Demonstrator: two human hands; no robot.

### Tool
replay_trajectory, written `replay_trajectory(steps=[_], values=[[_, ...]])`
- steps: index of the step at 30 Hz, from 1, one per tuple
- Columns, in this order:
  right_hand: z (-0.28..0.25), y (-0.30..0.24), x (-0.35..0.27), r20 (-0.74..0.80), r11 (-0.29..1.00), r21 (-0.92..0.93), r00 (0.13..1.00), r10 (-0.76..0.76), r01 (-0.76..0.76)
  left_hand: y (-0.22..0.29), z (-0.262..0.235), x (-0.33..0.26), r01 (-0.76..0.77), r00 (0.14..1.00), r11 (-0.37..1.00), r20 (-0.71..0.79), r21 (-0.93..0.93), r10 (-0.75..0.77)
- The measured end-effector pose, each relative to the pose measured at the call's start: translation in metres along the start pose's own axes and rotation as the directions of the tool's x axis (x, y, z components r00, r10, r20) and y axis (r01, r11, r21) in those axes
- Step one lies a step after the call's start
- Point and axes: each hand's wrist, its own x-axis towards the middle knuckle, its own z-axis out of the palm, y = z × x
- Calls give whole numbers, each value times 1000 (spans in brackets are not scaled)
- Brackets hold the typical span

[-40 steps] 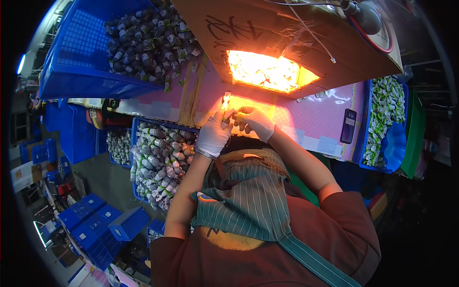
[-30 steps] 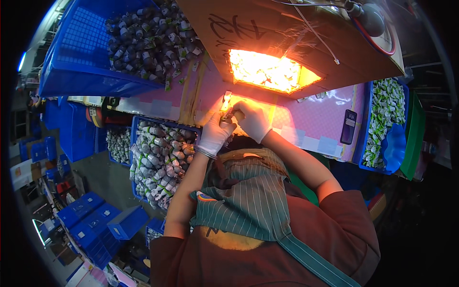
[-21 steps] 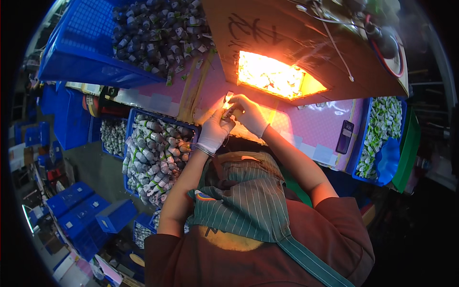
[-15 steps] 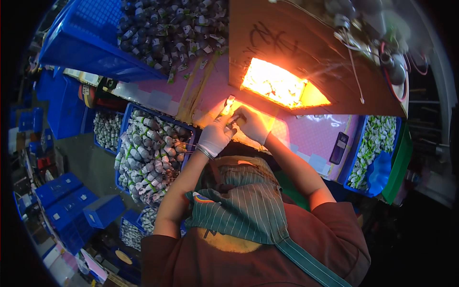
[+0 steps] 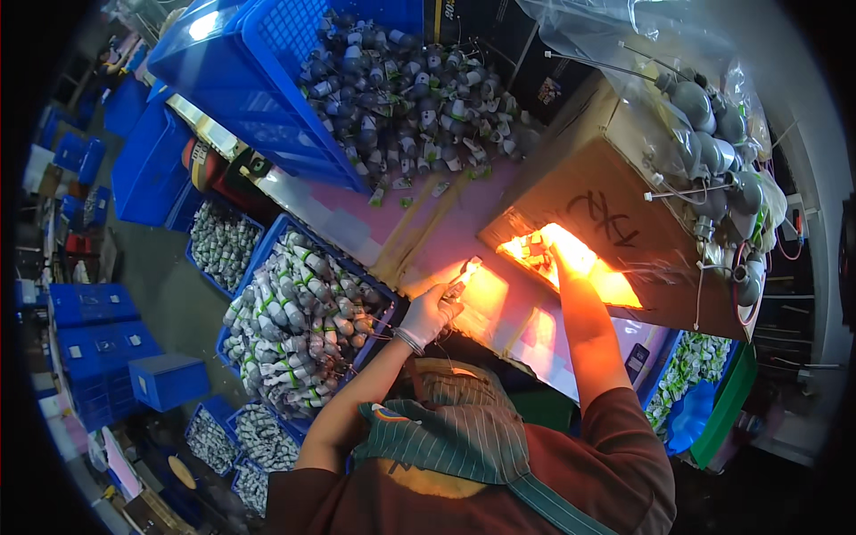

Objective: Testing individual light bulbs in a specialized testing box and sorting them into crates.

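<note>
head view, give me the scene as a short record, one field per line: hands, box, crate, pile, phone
left hand: gloved, holding a small light-coloured piece over the table
left hand point of contact: fingers of the left hand around the piece, grip details too small to tell
right hand: right hand inside the lit opening; hold washed out by glare
box: cardboard box, front opening glowing orange
crate: blue crate beside the left forearm, full of grey-and-white pieces
pile: grey-and-white pile by a blue basket
phone: dark phone, right of right forearm
</note>
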Motion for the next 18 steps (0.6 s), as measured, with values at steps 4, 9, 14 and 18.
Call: replay_trajectory(steps=[4, 9, 14, 18], values=[[-9, 1, -4, -1, 994, 105, 1000, -10, 11, 5, -11, -2, 85, 996, 994, 20, -65, -84], [-15, 9, -32, 99, 962, 271, 995, 11, -38, 6, -15, 2, 86, 995, 956, 68, -280, -70], [20, 45, -86, 189, 924, 383, 979, -72, -6, 18, 8, 11, 99, 988, 967, 135, -234, -68], [63, 54, -139, 260, 963, 242, 948, -182, 118, 34, 29, 10, 86, 980, 971, 194, -222, -42]])
